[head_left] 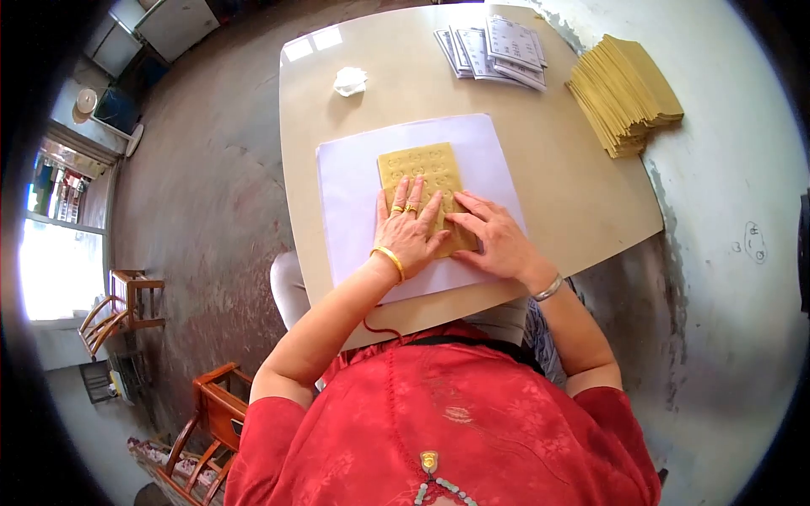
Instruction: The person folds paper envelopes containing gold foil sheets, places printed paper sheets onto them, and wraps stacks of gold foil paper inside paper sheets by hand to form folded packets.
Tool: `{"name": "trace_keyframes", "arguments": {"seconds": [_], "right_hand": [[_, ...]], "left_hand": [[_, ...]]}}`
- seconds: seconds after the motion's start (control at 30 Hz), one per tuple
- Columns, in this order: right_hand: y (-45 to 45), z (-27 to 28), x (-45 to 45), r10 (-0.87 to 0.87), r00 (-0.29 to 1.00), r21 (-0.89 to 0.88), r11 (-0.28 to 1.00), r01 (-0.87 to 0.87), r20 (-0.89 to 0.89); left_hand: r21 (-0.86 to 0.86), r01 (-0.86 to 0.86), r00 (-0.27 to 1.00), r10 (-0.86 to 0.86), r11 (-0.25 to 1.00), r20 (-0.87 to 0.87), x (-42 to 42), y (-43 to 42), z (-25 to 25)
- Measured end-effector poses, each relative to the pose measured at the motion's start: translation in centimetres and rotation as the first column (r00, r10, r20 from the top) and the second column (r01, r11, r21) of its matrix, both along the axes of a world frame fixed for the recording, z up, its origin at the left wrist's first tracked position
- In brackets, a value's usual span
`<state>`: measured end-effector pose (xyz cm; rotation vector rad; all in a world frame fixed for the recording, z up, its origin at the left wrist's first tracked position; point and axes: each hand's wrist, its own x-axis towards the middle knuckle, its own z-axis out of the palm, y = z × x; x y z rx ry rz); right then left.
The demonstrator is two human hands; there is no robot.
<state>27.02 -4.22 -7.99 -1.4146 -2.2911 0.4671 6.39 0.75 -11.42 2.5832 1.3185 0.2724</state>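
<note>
A yellow paper sheet or thin stack (418, 163) with rows of pressed round marks lies on a large white sheet (346, 177). My left hand (407, 234) rests flat on its lower left part, fingers spread and pointing away from me. At the right edge of the yellow paper is my right hand (498, 239); its fingers are stretched out and touch that edge, with the thumb apart near the lower corner. Both hands cover the lower part of the paper.
The table (582, 198) carries a crumpled white tissue (350, 81), several printed white booklets or folded papers (510, 46), and a tall fanned stack of yellow-brown paper (629, 93) against the wall. Wooden chairs (221, 413) stand on the floor to the left.
</note>
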Motion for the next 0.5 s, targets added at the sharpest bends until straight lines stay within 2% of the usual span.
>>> {"name": "trace_keyframes", "arguments": {"seconds": [0.1,0.2,0.37,0.5], "right_hand": [[0.0,-0.1,0.1,0.008,1.0,0.017,1.0,-0.008,0.012],[1.1,-0.9,1.8,0.069,0.99,-0.059,0.995,-0.077,-0.127],[4.9,0.8,5.8,-0.028,0.975,-0.057,0.997,0.042,0.219],[8.2,2.2,6.6,-0.035,0.928,-0.127,0.988,0.088,0.372]], "left_hand": [[-0.045,-0.014,1.0,0.013,0.999,-0.022,0.0,0.0,1.1],[-0.075,-0.019,0.996,0.012,0.997,-0.092,0.1,0.2,1.6],[-0.028,0.012,0.983,-0.017,1.0,-0.185,0.0,0.3,0.9],[-0.003,0.028,0.981,-0.028,1.0,-0.194,0.0,0.4,0.5]]}}
